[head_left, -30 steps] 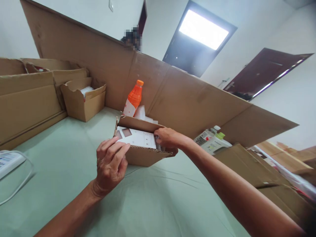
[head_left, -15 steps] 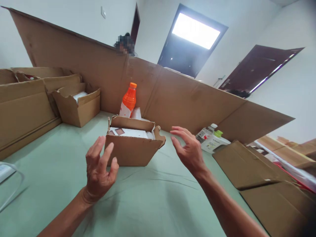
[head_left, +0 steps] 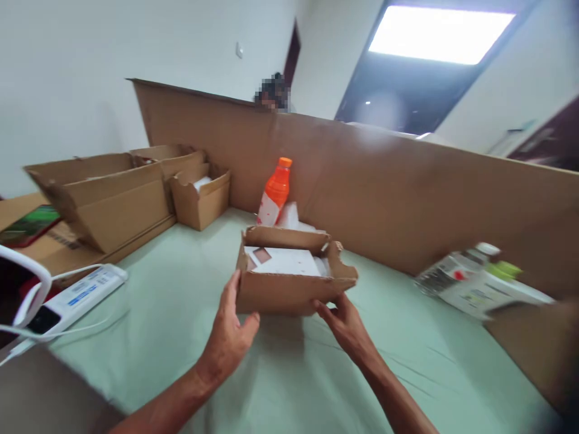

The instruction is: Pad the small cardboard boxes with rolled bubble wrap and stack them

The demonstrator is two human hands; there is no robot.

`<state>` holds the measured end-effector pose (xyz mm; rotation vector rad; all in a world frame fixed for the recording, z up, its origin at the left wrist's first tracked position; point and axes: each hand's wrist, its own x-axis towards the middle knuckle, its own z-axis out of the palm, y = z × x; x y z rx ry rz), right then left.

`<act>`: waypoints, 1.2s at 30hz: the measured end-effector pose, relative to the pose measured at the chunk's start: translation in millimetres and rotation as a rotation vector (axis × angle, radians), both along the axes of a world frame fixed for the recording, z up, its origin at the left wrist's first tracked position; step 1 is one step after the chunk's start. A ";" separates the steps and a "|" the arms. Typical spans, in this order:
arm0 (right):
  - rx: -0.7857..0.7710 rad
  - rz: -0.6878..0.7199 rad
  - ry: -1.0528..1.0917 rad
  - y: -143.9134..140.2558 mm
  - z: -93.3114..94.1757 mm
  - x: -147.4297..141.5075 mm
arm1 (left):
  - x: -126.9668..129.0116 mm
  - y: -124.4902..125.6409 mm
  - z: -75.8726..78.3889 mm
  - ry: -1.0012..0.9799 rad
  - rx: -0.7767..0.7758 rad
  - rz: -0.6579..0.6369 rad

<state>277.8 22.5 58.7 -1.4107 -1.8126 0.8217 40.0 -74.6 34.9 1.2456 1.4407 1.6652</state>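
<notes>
A small open cardboard box (head_left: 289,292) sits near the middle of the green cloth-covered table (head_left: 181,313), with a white card (head_left: 284,262) lying inside it. My left hand (head_left: 230,331) grips the box's lower left corner, fingers up along its side. My right hand (head_left: 346,325) holds the lower right edge, fingertips tucked under the base. Just behind the box stands an orange bottle (head_left: 275,193).
A tall cardboard wall (head_left: 407,193) runs along the table's far side; a person's head (head_left: 271,96) shows above it. Bigger cardboard boxes (head_left: 117,205) and a small open carton (head_left: 201,196) stand at left. A white power strip (head_left: 81,292) lies near left; bottles (head_left: 470,283) lie at right.
Both hands were off the box and apart half a second ago; now they have closed on its lower corners. The view has swung to the left.
</notes>
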 end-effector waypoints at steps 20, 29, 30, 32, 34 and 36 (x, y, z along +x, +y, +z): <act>0.080 0.409 0.276 100.0 -18.4 -304.4 | -100.9 -45.6 -33.8 0.066 0.027 0.630; 0.150 0.428 0.176 112.8 -41.5 -348.9 | -131.0 -4.1 -29.3 -0.212 0.015 0.544; 0.158 0.438 0.151 111.0 -46.8 -353.5 | -134.4 -1.1 -28.0 -0.208 0.004 0.531; 0.174 0.470 0.081 104.6 -58.2 -358.0 | -139.5 1.5 -26.8 -0.191 -0.019 0.505; 0.198 0.520 -0.007 93.4 -68.0 -353.6 | -142.9 0.6 -28.0 -0.161 -0.034 0.491; 0.233 0.586 -0.099 77.2 -73.2 -339.8 | -144.2 -2.6 -32.8 -0.118 -0.041 0.494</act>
